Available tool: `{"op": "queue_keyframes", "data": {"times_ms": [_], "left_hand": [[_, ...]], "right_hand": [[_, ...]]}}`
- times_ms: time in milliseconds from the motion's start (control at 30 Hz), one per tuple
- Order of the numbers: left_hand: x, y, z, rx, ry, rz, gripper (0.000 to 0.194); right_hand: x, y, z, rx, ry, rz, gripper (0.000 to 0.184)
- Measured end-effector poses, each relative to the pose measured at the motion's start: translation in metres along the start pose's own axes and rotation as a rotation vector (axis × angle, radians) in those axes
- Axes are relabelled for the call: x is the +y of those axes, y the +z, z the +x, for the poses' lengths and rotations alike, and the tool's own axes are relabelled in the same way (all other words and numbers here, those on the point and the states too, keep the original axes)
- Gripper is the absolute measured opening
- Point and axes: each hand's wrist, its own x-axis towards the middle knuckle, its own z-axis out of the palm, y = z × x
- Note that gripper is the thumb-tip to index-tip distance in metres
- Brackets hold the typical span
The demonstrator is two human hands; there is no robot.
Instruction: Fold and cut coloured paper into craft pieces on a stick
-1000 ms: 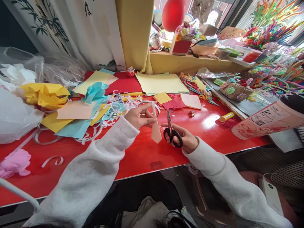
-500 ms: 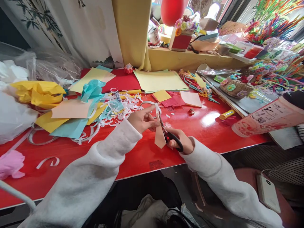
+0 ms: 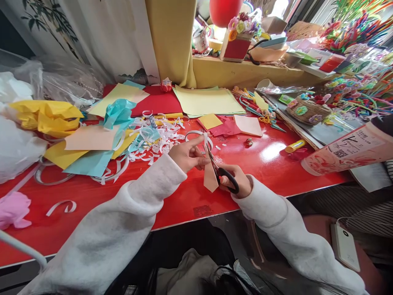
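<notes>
Between the fingers of my left hand (image 3: 189, 154) is pinched a folded piece of pale peach paper (image 3: 211, 179), its pointed lower end hanging down. My right hand (image 3: 239, 180) is closed around the black handles of a pair of scissors (image 3: 229, 182). The blades lie along the paper's right side, pointing up and away from me, close to my left fingertips. Exactly where they meet the paper is partly hidden. A roll of white tape (image 3: 190, 133) stands just behind my left hand.
White paper scraps (image 3: 166, 137) and coloured sheets (image 3: 90, 138) cover the table's left side. Small paper squares (image 3: 247, 124) lie behind my hands. A large pink cup (image 3: 344, 149) lies tilted at the right, near a yellow glue stick (image 3: 295, 146). The red table's (image 3: 181, 215) front edge is close.
Both hands, with the paper and scissors, appear slightly further right in the view. The surroundings have shifted a little too, as the camera has moved. My grip on both things is the same.
</notes>
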Motion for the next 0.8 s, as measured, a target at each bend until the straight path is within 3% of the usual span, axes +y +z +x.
{"op": "queue_keyframes", "data": {"times_ms": [400, 800], "left_hand": [[0.002, 0.002, 0.0, 0.02, -0.014, -0.022, 0.076], [-0.01, 0.002, 0.003, 0.033, 0.066, -0.04, 0.077]], "right_hand": [[-0.002, 0.001, 0.001, 0.089, 0.026, -0.066, 0.042], [0.0, 0.001, -0.001, 0.135, 0.032, -0.12, 0.039]]}}
